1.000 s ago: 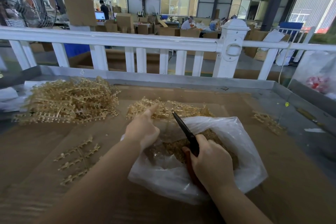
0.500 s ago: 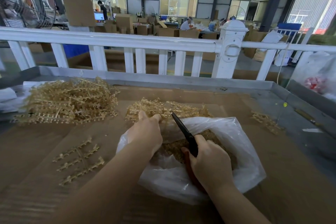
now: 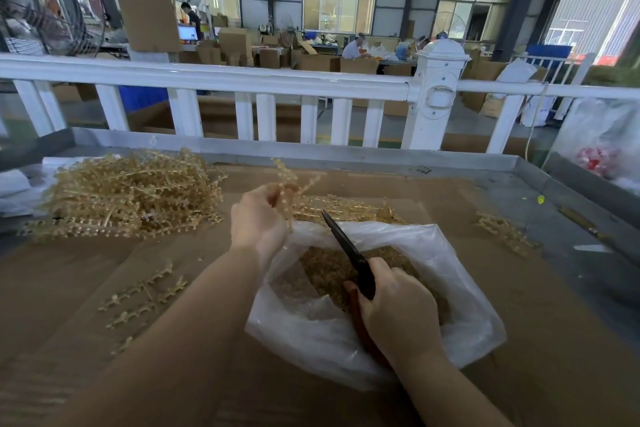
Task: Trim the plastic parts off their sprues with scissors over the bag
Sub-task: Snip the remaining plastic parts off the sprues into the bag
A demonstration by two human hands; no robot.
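My left hand [image 3: 258, 218] holds a golden plastic sprue [image 3: 289, 180] lifted above the far rim of the clear plastic bag [image 3: 464, 291]. The bag lies open on the cardboard and holds a heap of small trimmed golden parts [image 3: 322, 270]. My right hand [image 3: 398, 315] grips black scissors [image 3: 349, 253] with reddish handles over the bag, blades together and pointing up-left toward the sprue. A low pile of sprues [image 3: 349, 211] lies just behind the bag.
A big heap of untrimmed sprues [image 3: 131, 194] sits at the left. Loose sprues [image 3: 145, 295] lie near my left forearm, more sprues [image 3: 502, 229] at the right. A white railing [image 3: 311, 83] and the metal tray rim [image 3: 346, 152] bound the far side.
My left hand reached into the pile behind the bag, took hold of a sprue and raised it. The right hand with the scissors stayed almost still.
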